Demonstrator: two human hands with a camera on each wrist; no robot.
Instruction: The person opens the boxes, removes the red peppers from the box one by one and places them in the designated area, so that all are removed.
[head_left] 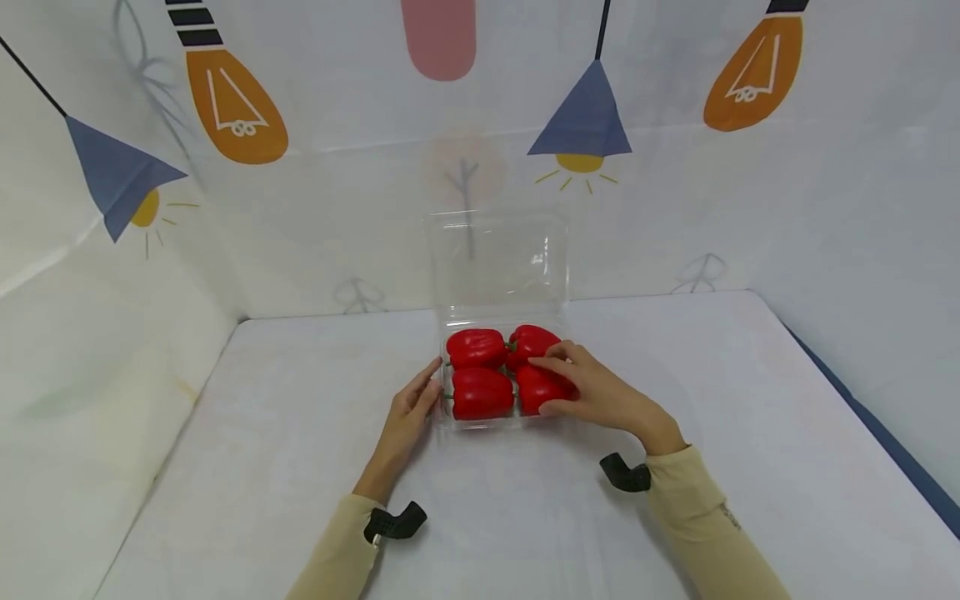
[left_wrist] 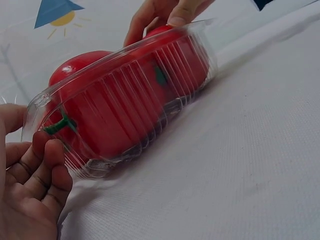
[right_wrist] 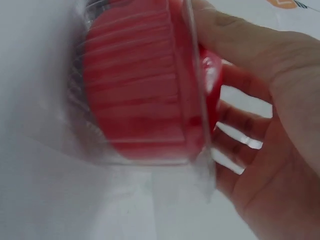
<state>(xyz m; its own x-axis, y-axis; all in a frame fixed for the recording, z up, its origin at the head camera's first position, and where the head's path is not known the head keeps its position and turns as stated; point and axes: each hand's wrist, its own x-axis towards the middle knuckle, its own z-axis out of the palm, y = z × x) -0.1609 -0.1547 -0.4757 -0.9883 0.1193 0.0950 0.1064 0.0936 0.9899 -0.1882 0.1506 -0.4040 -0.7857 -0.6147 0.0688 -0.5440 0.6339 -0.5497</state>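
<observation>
A clear plastic clamshell box lies with its lid raised. Inside sit several red bell peppers with green stems: one front left, one back left, one back right and one front right. My right hand holds the front-right bell pepper from above, thumb on the near side and fingers over the far side. My left hand rests against the box's left wall, its fingers touching the plastic beside a stem. The right wrist view is partly blurred.
The box stands on a white-covered table, near its back edge. Behind it hangs a pale cloth printed with lamps and bulbs. Each sleeve carries a black wrist mount, one left and one right.
</observation>
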